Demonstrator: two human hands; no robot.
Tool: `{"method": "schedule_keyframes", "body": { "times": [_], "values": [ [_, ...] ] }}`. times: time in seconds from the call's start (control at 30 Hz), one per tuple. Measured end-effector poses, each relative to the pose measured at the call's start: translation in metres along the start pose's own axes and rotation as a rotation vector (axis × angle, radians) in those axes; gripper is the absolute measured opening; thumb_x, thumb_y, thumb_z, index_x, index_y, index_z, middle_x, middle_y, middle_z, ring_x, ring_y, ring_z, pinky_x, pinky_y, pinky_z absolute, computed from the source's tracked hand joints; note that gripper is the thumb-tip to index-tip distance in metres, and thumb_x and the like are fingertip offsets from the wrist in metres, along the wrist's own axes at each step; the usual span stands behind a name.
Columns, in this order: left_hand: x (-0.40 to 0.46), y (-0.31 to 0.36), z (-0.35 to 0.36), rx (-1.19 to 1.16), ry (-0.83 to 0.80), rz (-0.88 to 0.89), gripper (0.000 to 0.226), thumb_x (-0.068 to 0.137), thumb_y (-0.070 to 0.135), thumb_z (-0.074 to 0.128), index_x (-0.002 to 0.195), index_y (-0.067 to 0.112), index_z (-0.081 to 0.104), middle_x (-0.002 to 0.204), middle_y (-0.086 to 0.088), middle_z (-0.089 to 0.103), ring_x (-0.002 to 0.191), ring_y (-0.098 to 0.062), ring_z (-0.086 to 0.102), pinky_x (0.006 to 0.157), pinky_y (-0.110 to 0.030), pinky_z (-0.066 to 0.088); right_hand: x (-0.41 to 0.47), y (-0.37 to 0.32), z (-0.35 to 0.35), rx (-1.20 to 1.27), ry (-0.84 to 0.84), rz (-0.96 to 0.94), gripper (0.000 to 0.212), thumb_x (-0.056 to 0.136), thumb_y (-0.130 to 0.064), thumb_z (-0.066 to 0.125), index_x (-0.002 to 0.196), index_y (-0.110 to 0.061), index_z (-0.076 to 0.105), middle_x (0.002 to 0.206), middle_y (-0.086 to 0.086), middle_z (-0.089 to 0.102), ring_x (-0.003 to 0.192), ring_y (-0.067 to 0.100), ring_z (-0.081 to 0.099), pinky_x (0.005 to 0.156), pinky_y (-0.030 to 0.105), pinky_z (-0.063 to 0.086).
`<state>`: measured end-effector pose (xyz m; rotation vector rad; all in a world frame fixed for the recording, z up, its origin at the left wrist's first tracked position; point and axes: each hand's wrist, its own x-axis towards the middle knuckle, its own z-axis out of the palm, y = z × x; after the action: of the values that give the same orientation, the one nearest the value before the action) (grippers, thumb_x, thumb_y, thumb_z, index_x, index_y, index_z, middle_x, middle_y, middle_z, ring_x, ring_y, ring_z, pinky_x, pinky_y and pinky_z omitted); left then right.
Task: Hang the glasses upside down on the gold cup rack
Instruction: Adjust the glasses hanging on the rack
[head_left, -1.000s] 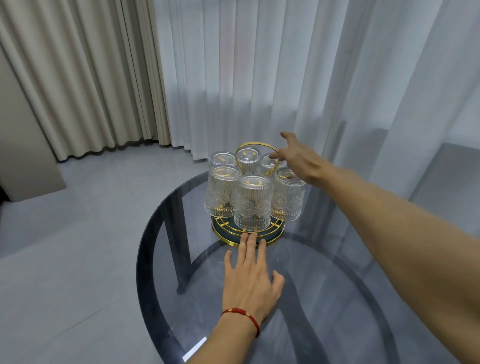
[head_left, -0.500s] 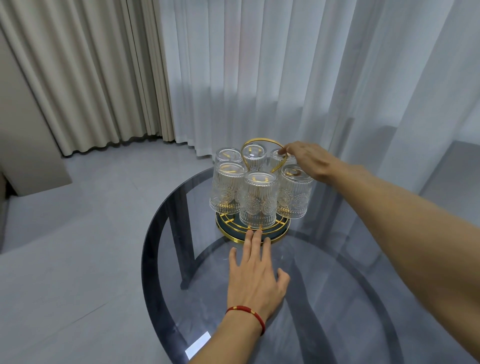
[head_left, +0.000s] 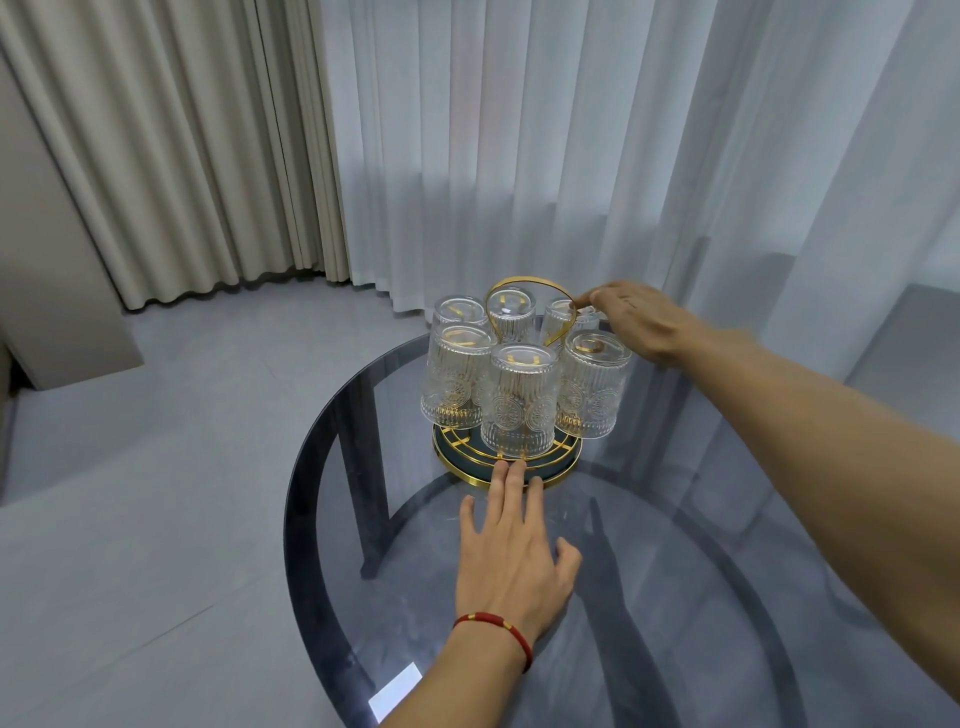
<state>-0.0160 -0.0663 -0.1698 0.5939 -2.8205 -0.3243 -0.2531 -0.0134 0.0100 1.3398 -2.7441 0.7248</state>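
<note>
Left hand (head_left: 511, 564) flat by rack (head_left: 506, 460), right hand (head_left: 636, 319) maybe pinching handle (head_left: 530, 291)

Six glasses (head_left: 521, 400) hang upside down on the gold rack (head_left: 506, 464) on the glass bench (head_left: 675, 597). The left hand (head_left: 511, 561) lies flat, fingertips touching the rack's base; the right hand (head_left: 636, 319) touches its handle.

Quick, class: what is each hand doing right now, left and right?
Left hand: open, flat on the glass table, fingertips touching the rack base.
Right hand: fingertips at the gold handle; grip cannot be told.
</note>
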Motion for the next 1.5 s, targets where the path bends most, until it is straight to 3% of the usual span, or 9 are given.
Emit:
{"method": "schedule_keyframes", "body": {
  "times": [0.23,0.37,0.47,0.57,0.7,0.87,1.17,1.27,1.5],
  "values": [
    [0.000,0.000,0.000,0.004,-0.003,-0.003,0.072,0.093,0.049,0.027,0.158,0.020,0.016,0.170,-0.003,0.000,0.154,-0.020,-0.011,0.123,-0.055,0.009,0.005,0.004,0.003,0.086,0.017,0.049,0.053,0.109,-0.030,0.022,0.133,-0.018,0.067,0.148,0.015,0.052,0.136,0.029,0.046,0.115,0.043,0.036],
    [0.001,-0.001,0.001,-0.004,-0.001,-0.003,0.072,0.093,0.049,0.027,0.158,0.020,0.016,0.170,-0.003,-0.001,0.154,-0.020,-0.012,0.123,-0.055,0.007,0.007,-0.003,0.003,0.205,0.085,0.108,0.049,0.109,-0.025,0.023,0.141,-0.013,0.058,0.151,0.013,0.053,0.136,0.031,0.048,0.102,0.037,0.038],
    [0.000,0.000,0.001,-0.002,0.013,0.000,0.072,0.093,0.049,0.027,0.158,0.019,0.017,0.170,-0.003,0.000,0.154,-0.020,-0.011,0.123,-0.055,0.008,0.012,-0.025,0.003,0.503,0.140,0.094,0.052,0.106,-0.038,0.027,0.138,-0.015,0.061,0.137,0.007,0.064,0.130,0.025,0.054,0.095,0.035,0.038],
    [-0.001,0.000,0.001,-0.017,0.023,-0.001,0.072,0.092,0.048,0.029,0.157,0.020,0.019,0.170,-0.003,0.002,0.154,-0.020,-0.011,0.123,-0.055,0.008,0.022,-0.053,0.005,0.647,0.112,0.028,0.055,0.104,-0.048,0.028,0.133,-0.017,0.063,0.120,0.006,0.074,0.120,0.020,0.060,0.102,0.039,0.034],
    [0.000,-0.003,0.000,-0.067,0.050,0.006,0.068,0.091,0.047,0.034,0.155,0.024,0.027,0.169,0.000,0.009,0.154,-0.017,-0.007,0.122,-0.054,0.009,0.035,-0.073,0.015,0.539,-0.031,0.023,0.060,0.105,-0.055,0.027,0.133,-0.016,0.062,0.108,0.009,0.078,0.115,0.024,0.065,0.097,0.041,0.031],
    [0.001,-0.006,-0.001,-0.112,0.054,0.027,0.066,0.091,0.047,0.038,0.153,0.029,0.028,0.169,0.001,0.011,0.154,-0.017,-0.005,0.123,-0.053,0.007,0.044,-0.074,0.010,0.420,-0.142,0.084,0.079,0.099,-0.069,0.019,0.131,-0.014,0.066,0.115,0.008,0.075,0.118,0.021,0.063,0.099,0.041,0.030],
    [0.000,-0.003,-0.003,-0.083,0.037,0.017,0.070,0.091,0.047,0.034,0.156,0.024,0.022,0.170,0.000,0.003,0.154,-0.017,-0.012,0.123,-0.054,0.004,0.064,-0.080,0.009,0.247,-0.296,0.183,0.110,0.063,-0.099,0.012,0.108,-0.026,0.080,0.152,0.001,0.054,0.146,0.022,0.038,0.122,0.058,0.008],
    [0.000,-0.003,-0.001,-0.102,0.046,0.012,0.070,0.091,0.046,0.036,0.155,0.023,0.024,0.170,0.000,0.004,0.154,-0.017,-0.011,0.123,-0.054,0.003,0.072,-0.079,0.010,0.248,-0.258,0.188,0.106,0.072,-0.094,0.009,0.103,-0.022,0.082,0.146,0.008,0.058,0.142,0.024,0.043,0.118,0.054,0.014],
    [0.003,-0.004,0.001,-0.114,0.043,0.011,0.071,0.090,0.047,0.035,0.156,0.022,0.023,0.170,-0.001,0.003,0.154,-0.018,-0.011,0.123,-0.055,0.002,0.075,-0.075,0.012,0.234,-0.218,0.188,0.101,0.092,-0.080,0.004,0.121,-0.014,0.074,0.156,0.014,0.047,0.148,0.031,0.034,0.119,0.059,0.011]
  ]
}}
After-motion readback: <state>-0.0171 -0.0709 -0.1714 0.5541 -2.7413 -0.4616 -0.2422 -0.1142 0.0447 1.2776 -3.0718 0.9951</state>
